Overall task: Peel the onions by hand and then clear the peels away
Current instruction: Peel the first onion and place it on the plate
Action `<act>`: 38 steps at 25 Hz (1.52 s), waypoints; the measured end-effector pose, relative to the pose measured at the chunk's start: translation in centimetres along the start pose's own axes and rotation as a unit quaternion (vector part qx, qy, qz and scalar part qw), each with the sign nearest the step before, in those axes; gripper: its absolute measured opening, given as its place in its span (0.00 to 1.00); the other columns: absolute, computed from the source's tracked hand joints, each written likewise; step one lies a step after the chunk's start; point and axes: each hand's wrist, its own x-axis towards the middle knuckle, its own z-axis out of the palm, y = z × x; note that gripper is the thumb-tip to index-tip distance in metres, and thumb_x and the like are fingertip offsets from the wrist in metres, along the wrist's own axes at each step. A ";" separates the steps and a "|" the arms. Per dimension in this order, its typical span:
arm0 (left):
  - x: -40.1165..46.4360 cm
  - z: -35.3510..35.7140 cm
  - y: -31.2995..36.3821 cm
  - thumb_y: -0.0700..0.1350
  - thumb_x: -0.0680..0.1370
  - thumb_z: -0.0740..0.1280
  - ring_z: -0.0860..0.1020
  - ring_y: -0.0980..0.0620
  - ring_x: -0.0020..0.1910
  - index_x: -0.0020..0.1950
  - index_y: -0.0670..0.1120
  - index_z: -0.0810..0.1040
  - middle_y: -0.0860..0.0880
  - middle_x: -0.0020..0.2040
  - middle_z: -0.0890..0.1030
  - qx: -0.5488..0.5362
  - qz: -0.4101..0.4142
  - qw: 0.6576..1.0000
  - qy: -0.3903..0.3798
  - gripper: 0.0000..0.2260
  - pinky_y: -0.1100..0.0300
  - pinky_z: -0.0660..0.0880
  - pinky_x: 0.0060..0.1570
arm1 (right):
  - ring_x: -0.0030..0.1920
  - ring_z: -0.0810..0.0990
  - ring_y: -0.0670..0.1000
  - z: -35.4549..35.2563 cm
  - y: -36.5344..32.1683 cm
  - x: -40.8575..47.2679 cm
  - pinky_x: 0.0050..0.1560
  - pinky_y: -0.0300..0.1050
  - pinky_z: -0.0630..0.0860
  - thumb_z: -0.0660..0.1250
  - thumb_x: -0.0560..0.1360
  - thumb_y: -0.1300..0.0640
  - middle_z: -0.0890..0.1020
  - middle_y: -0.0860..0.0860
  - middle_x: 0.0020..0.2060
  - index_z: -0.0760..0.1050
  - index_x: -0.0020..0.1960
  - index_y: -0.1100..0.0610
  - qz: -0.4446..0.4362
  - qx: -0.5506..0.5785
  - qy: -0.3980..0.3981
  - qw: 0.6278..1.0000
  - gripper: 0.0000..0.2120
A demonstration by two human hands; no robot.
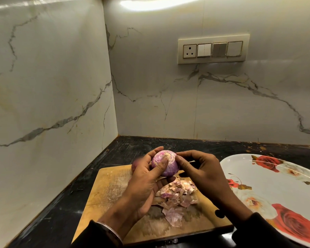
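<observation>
While no writing shows, both hands (143, 178) grip an onion (166, 164).

Second onion (135, 165) at ten o'clock mostly hidden behind left hand (145, 183), floral plate (268, 178) cropped by right edge, both forearms cut off at six o'clock.

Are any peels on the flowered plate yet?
No: the peels lie heaped on the wooden cutting board, while the flowered plate to its right holds none.
</observation>
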 end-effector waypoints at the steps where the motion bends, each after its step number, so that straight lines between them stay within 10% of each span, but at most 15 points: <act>1: 0.0 -0.1 0.0 0.42 0.71 0.69 0.85 0.44 0.51 0.66 0.47 0.76 0.40 0.63 0.79 -0.002 -0.002 1.000 0.001 0.22 0.55 0.83 0.42 | 0.43 0.86 0.48 -0.1 0.0 0.0 0.38 0.41 0.82 0.70 0.76 0.59 0.86 0.48 0.42 0.83 0.52 0.53 0.017 0.023 -0.008 1.000 0.07; 11: -0.1 0.1 -0.5 0.41 0.76 0.68 0.84 0.45 0.53 0.66 0.49 0.76 0.43 0.61 0.80 0.045 -0.003 0.999 -0.007 0.18 0.55 0.83 0.45 | 0.35 0.82 0.43 0.2 0.8 -0.1 0.36 0.32 0.79 0.72 0.74 0.59 0.83 0.45 0.35 0.80 0.45 0.55 -0.079 -0.171 0.063 0.980 0.01; 22: 0.2 -0.2 -0.3 0.39 0.75 0.69 0.84 0.44 0.53 0.65 0.49 0.76 0.42 0.61 0.80 0.028 -0.001 1.000 -0.008 0.19 0.52 0.83 0.47 | 0.44 0.86 0.50 0.2 0.0 -0.1 0.40 0.47 0.84 0.71 0.73 0.55 0.85 0.51 0.42 0.82 0.50 0.57 0.074 0.068 0.016 0.995 0.08; 30: 0.1 -0.2 -0.5 0.41 0.72 0.72 0.84 0.43 0.54 0.65 0.49 0.77 0.42 0.62 0.80 0.048 -0.001 0.999 -0.018 0.21 0.52 0.83 0.47 | 0.38 0.82 0.42 0.6 0.7 -0.3 0.36 0.34 0.79 0.70 0.76 0.59 0.81 0.43 0.36 0.75 0.45 0.52 -0.070 -0.155 0.062 0.983 0.05; 38: 0.2 -0.2 -0.6 0.40 0.71 0.71 0.84 0.44 0.55 0.64 0.49 0.77 0.44 0.60 0.81 0.042 0.005 0.999 -0.027 0.21 0.52 0.83 0.47 | 0.39 0.81 0.42 1.2 0.8 -0.2 0.34 0.34 0.78 0.68 0.77 0.59 0.80 0.44 0.36 0.73 0.43 0.47 -0.033 -0.108 0.110 0.987 0.08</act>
